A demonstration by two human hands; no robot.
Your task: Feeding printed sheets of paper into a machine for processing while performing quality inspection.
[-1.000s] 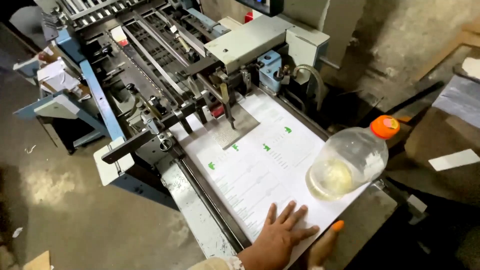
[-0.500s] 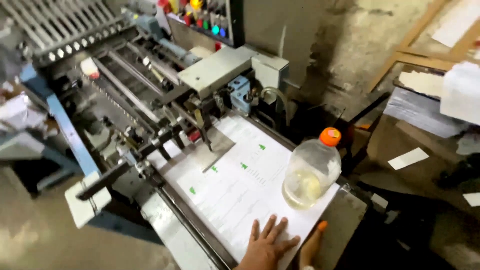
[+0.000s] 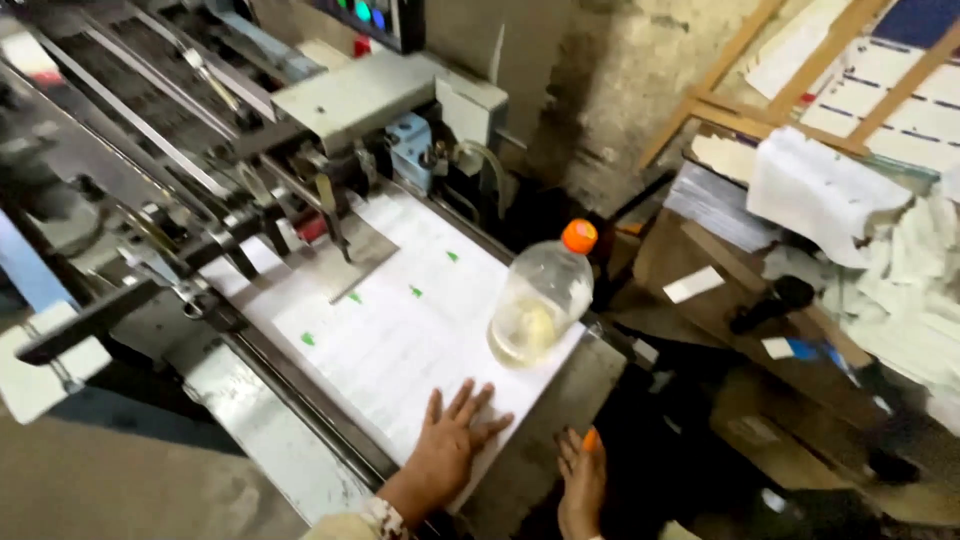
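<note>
At the near end of the machine's feed counter (image 3: pixel 560 420), the left hand (image 3: pixel 450 440) lies palm down on the stack of printed sheets (image 3: pixel 400 320), fingers spread and released, grasping nothing. Wrist and a patterned cuff are cut off by the bottom edge. The right hand (image 3: pixel 582 480) sits just beside the stack's near corner, against the bare metal of the counter; its fingers point upward, and a small orange object shows at the fingertips. Cannot tell whether the hand grips it or only touches it; the palm is out of frame.

The sheets are white with small green marks, running from the hands up to the feeder head (image 3: pixel 360 100), where metal guides press on the far end. A clear plastic bottle (image 3: pixel 540 300) with an orange cap stands on the stack's right edge, a little yellowish liquid at the bottom, tilted in the view. Right of the machine, stacked paper and cloth are dim and hard to make out.
</note>
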